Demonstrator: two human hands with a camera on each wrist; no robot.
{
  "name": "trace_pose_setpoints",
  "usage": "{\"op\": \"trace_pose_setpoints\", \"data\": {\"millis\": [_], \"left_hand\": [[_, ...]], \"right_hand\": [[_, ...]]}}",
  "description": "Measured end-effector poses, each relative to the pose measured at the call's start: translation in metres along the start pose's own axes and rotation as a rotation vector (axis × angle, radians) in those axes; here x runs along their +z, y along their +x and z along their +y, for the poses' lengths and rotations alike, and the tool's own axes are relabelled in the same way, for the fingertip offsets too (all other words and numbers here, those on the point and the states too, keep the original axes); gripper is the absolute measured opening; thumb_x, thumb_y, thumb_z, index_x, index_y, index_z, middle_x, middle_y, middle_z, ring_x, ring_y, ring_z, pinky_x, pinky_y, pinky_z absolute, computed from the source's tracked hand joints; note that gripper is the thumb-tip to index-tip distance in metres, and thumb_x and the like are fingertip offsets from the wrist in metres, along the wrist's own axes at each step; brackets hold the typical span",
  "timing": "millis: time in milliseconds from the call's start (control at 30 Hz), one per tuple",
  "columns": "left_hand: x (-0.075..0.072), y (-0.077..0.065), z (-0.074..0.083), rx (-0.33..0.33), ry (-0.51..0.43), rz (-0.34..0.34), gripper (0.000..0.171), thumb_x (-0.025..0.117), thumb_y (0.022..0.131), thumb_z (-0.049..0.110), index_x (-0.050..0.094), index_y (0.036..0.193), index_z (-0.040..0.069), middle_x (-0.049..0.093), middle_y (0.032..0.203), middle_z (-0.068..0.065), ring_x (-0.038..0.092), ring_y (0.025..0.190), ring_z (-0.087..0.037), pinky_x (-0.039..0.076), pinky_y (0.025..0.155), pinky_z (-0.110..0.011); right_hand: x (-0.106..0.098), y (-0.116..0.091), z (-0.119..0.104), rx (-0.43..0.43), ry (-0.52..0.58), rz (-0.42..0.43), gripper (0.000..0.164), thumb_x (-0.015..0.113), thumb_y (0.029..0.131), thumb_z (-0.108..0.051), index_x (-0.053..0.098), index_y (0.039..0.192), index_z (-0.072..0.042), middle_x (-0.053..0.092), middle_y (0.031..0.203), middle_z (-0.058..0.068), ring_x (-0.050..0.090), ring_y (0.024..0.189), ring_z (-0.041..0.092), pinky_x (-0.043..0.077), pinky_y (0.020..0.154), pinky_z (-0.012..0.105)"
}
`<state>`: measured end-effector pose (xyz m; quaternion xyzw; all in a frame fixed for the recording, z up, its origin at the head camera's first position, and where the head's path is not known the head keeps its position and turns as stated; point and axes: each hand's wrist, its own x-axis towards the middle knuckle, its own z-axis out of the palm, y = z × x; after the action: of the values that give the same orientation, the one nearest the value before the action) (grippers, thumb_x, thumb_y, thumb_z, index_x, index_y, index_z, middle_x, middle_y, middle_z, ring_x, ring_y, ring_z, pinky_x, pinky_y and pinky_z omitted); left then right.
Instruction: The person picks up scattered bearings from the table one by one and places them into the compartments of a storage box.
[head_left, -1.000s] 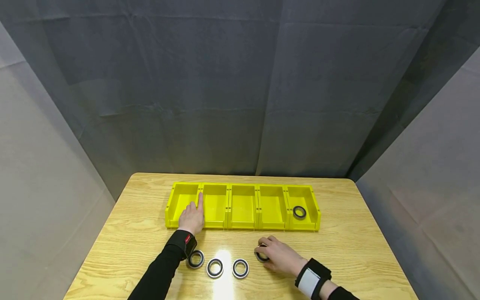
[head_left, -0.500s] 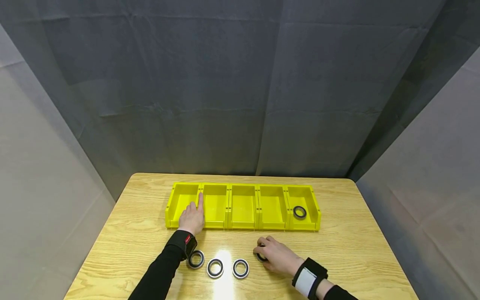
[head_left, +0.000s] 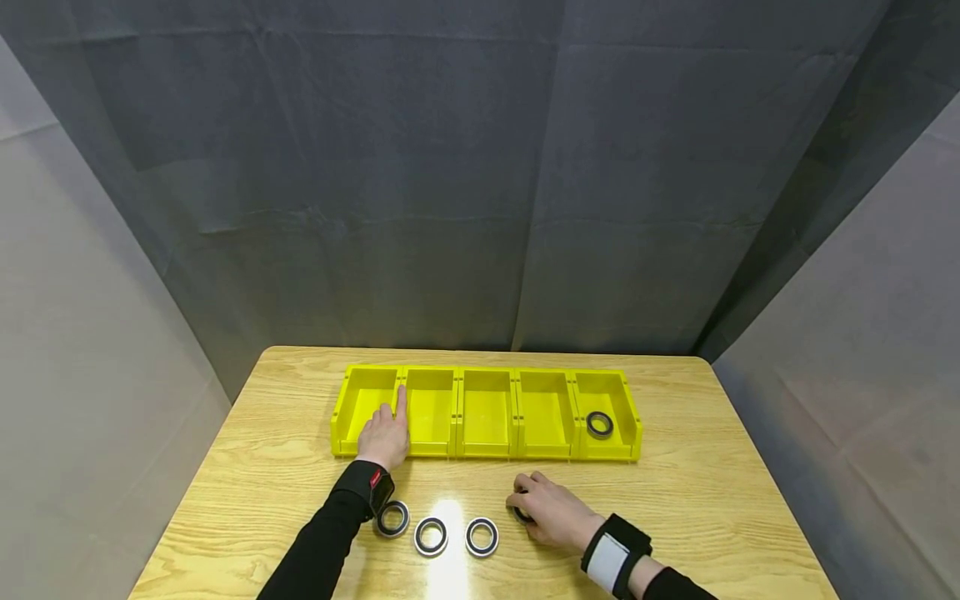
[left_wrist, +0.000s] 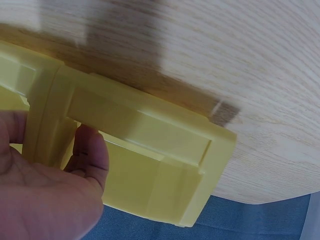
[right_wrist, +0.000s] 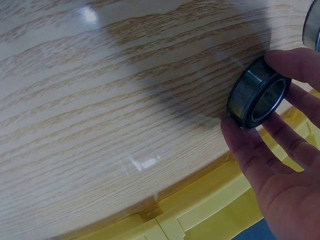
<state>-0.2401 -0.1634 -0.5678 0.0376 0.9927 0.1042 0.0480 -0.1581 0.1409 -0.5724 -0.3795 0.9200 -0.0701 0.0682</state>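
Note:
A yellow compartment bin (head_left: 486,451) stands toward the back of the table, a single ball bearing (head_left: 599,425) lying in its far right compartment. My left hand (head_left: 384,437) grips the divider between the two leftmost compartments, index finger stretched along its top. In the left wrist view, fingers (left_wrist: 92,150) and thumb straddle that divider. In front of the bin, my right hand (head_left: 558,512) holds another ball bearing (right_wrist: 250,92) by its outer rim, thumb on one side and fingertips on the other. The hand partly hides this bearing in the head view.
Three more bearings lie flat in front: one bearing (head_left: 392,519) beside the left wrist, a middle bearing (head_left: 431,537), and another bearing (head_left: 482,537) left of the right hand. The wooden table (head_left: 675,500) is enclosed by grey cloth (head_left: 375,167) behind and at the sides.
My right hand and wrist have shifted slightly to the left, the held bearing with them. My left hand and the bin look unmoved.

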Motion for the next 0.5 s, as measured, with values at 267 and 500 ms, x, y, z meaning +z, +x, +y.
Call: {"op": "trace_pose_setpoints", "data": {"millis": [267, 500], "left_hand": [[-0.0001, -0.0003, -0.0002, 0.004, 0.002, -0.001, 0.078, 0.058, 0.099, 0.015, 0.013, 0.161, 0.006, 0.050, 0.105, -0.021, 0.050, 0.088, -0.030, 0.045, 0.079, -0.041], [-0.0001, -0.0001, -0.0001, 0.003, -0.002, 0.003, 0.077, 0.058, 0.099, 0.015, 0.015, 0.161, 0.006, 0.051, 0.106, -0.022, 0.051, 0.090, -0.031, 0.045, 0.079, -0.042]], "right_hand": [[0.0011, 0.0002, 0.0014, -0.013, 0.000, 0.005, 0.031, 0.081, 0.077, -0.008, 0.073, 0.105, -0.017, 0.062, 0.105, 0.002, 0.055, 0.092, 0.017, 0.054, 0.069, 0.030], [0.0000, -0.0009, 0.0009, -0.004, -0.006, -0.002, 0.030, 0.081, 0.077, -0.007, 0.073, 0.105, -0.017, 0.062, 0.106, 0.003, 0.055, 0.093, 0.017, 0.054, 0.074, 0.031]]}}
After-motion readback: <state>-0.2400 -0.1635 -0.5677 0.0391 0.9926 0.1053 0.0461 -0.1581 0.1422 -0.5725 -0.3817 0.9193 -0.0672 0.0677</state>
